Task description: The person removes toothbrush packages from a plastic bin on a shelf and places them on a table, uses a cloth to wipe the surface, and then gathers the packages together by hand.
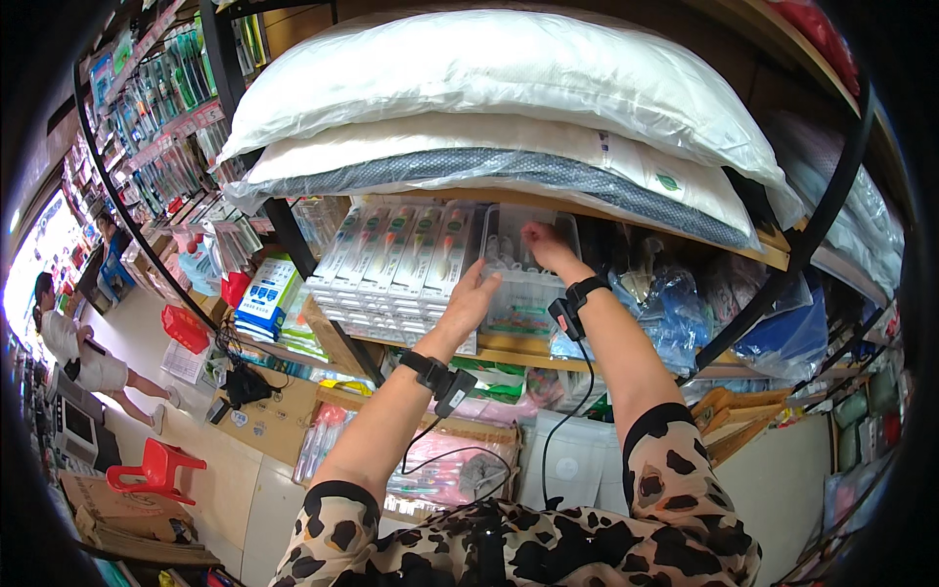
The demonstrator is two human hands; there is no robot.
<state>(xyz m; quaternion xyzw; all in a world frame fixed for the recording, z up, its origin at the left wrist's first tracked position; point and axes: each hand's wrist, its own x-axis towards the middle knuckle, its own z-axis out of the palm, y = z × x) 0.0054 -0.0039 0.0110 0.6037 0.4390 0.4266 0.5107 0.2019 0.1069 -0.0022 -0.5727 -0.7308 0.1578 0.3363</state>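
Observation:
A clear plastic box point(523, 292) stands on the wooden shelf under the stacked pillows, with small whitish pieces point(504, 248) inside it. My left hand point(475, 294) is at the box's left front edge, its thumb and fingers closed about the rim. Inside the back part of the box, my right hand point(550, 245) has its fingers curled in. Whatever those fingers hold, if anything, is hidden. Left of the box, beside my left hand, several boxed toothbrushes point(406, 245) with clear fronts lie stacked in rows. Each of my wrists wears a black strap with a small device and a cable.
Bagged pillows point(479, 83) bulge over the shelf just above my hands. Plastic-wrapped goods point(675, 308) lie to the right, by a black metal post point(827, 196). Below are a carton of packaged goods point(455, 460) and a red stool point(158, 472). A person point(83, 342) stands at far left.

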